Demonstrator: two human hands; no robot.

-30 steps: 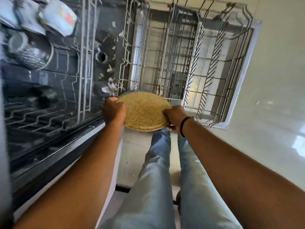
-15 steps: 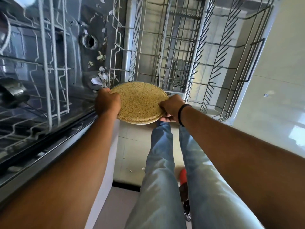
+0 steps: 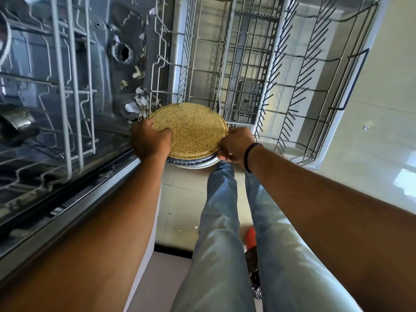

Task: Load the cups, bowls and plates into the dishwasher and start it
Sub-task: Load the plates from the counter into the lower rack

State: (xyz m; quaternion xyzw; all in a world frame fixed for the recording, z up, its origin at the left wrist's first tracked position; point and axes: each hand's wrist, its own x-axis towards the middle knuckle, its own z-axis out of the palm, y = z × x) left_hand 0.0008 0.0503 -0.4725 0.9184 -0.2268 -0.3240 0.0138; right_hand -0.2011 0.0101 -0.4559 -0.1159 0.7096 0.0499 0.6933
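A round yellow speckled plate (image 3: pixel 191 129) is held over the near edge of the pulled-out lower rack (image 3: pixel 258 64). Under it shows the rim of a second plate (image 3: pixel 193 162), dark speckled with a white edge. My left hand (image 3: pixel 149 140) grips the stack's left rim, thumb on top. At the right rim my right hand (image 3: pixel 236 145) pinches the plates, a black band on its wrist. The lower rack holds no dishes that I can see. The upper rack (image 3: pixel 67 86) stretches across the left, with a dark bowl (image 3: pixel 15 122) partly visible in it.
Paper-like scraps (image 3: pixel 139 102) lie on the dishwasher's floor around a round drain (image 3: pixel 122 51). The open door's edge (image 3: pixel 351 91) frames the lower rack on the right. My jeans-clad legs (image 3: pixel 220 221) stand on pale floor tiles, with a red object (image 3: pixel 251 237) by my feet.
The camera has come closer to the dishwasher, so the racks look larger. The plates stay in both hands at the rack's near edge, and the lower plate's rim now shows beneath the yellow one.
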